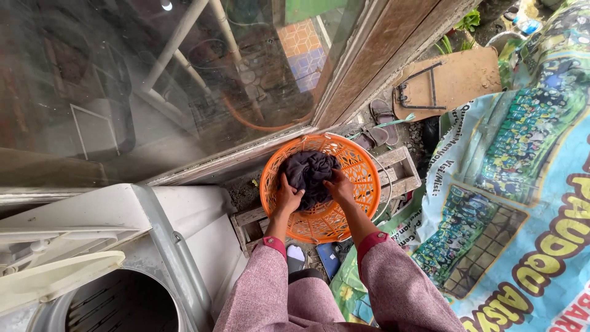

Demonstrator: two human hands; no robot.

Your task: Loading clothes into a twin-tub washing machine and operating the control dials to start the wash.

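A round orange plastic laundry basket stands on a wooden pallet below me. A bundle of dark grey cloth lies inside it. My left hand grips the cloth's left side and my right hand grips its right side, both reaching down into the basket. Both arms wear pink-mauve sleeves with red cuffs.
A white washing machine with its open tub stands at the lower left. A glass window with a wooden frame fills the top. A printed tarpaulin banner covers the ground at right. Sandals and a board lie beyond the basket.
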